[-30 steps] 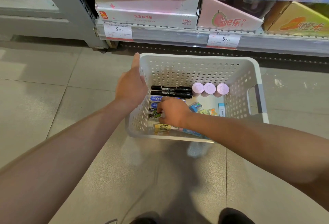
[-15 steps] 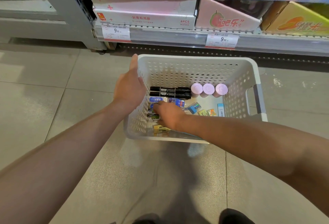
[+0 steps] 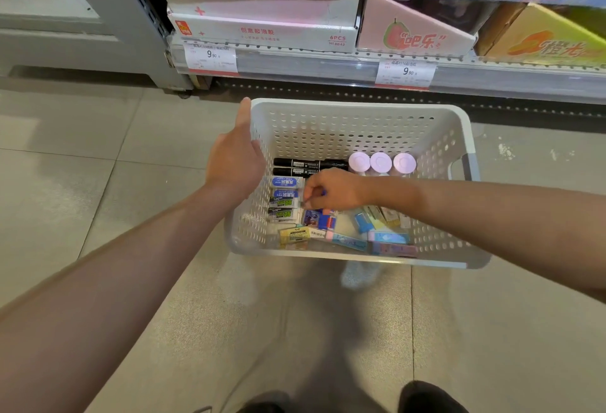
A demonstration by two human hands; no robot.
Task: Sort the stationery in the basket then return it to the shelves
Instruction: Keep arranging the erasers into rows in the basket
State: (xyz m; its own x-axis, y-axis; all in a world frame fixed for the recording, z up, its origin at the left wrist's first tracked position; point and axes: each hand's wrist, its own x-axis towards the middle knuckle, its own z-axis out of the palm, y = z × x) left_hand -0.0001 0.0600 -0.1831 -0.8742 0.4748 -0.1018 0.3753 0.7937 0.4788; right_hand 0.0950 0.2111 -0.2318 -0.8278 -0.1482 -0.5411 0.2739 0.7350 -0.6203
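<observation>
Gripping the perforated plastic basket [image 3: 360,130], left hand [image 3: 234,163]; right hand [image 3: 331,191] fingers pinching something small, unidentifiable.

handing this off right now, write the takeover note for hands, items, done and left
Left hand: holds the white basket by its left wall.
Right hand: inside the basket, fingers curled over the small packets; what it pinches is hidden.
Items: two black markers and three round pink lids at the back, blue-label packets stacked left, the rest loose.
Done: partly grouped.
Left: finish sorting, then shelve everything.
</observation>
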